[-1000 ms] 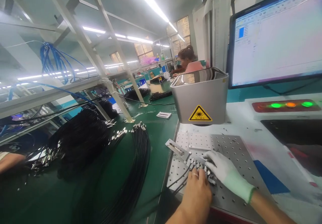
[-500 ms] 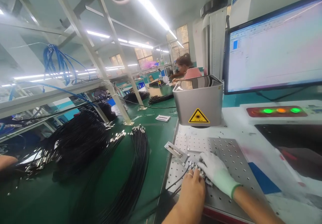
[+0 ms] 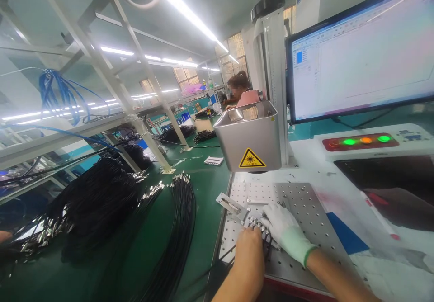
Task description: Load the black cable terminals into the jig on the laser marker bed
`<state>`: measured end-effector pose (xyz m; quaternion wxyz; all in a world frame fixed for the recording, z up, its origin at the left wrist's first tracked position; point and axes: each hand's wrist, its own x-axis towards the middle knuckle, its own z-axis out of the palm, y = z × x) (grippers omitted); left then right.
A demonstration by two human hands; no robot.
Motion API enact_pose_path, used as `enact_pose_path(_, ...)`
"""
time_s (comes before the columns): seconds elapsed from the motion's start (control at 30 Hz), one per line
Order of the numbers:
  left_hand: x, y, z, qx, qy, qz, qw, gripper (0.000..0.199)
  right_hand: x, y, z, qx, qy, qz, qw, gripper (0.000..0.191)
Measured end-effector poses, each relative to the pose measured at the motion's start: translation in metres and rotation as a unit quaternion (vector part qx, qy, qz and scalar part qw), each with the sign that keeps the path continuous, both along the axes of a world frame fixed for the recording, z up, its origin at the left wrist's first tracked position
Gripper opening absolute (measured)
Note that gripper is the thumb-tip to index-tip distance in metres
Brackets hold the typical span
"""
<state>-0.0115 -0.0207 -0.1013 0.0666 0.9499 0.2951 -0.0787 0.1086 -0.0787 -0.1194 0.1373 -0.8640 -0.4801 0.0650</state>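
My bare left hand (image 3: 250,247) is curled around black cables (image 3: 228,253) just below their metal connectors (image 3: 257,223), over the perforated metal plate (image 3: 301,243). From the right, my right hand (image 3: 280,224), in a white glove with a green cuff, has its fingers closed at the same row of connectors. Its fingertips are partly hidden there. A small metal fixture (image 3: 232,205) with a slot lies on the plate, up and left of both hands. Above the plate hangs the silver box-shaped head (image 3: 249,134) of a laser machine, with a yellow warning sign.
Black cables with metal ends (image 3: 182,202) lie bundled on the green table (image 3: 206,189), beside a large black cable heap (image 3: 101,198). A monitor (image 3: 362,62) and lit control panel (image 3: 359,142) stand right. Another person (image 3: 240,89) sits farther back; someone's hand (image 3: 4,236) shows at the left edge.
The view has swung slightly, so most things sit farther left. My left hand's fingers have closed more tightly over the cables; my gloved right hand stays at the connectors.
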Motion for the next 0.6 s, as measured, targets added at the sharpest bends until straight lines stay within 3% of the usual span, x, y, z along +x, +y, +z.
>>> enact_pose_path(0.1,0.002,-0.001,-0.007,0.006,0.009,0.008,1.000,0.040,0.000,-0.001,0.002,-0.002,0.003,0.000,1.000,0.018)
enact_pose_path(0.23,0.000,0.005,-0.047,0.071,-0.072,-0.040,0.994,0.038,0.000,0.000,0.002,0.002,0.004,-0.006,1.000,0.018)
enact_pose_path(0.33,0.001,0.009,-0.071,0.107,-0.059,-0.044,0.992,0.032,0.001,0.001,-0.002,0.004,0.008,-0.004,1.000,0.018)
enact_pose_path(0.4,0.001,0.008,-0.072,0.113,-0.046,-0.064,0.991,0.026,0.002,0.002,-0.004,0.006,0.009,-0.002,1.000,0.018)
enact_pose_path(0.53,-0.007,0.003,-0.053,0.122,-0.079,-0.144,0.979,0.023,0.001,0.001,-0.007,0.015,0.008,-0.004,1.000,0.019)
enact_pose_path(0.6,-0.011,0.002,-0.048,0.142,-0.106,-0.142,0.974,0.025,0.000,0.001,-0.007,0.021,0.007,-0.002,1.000,0.019)
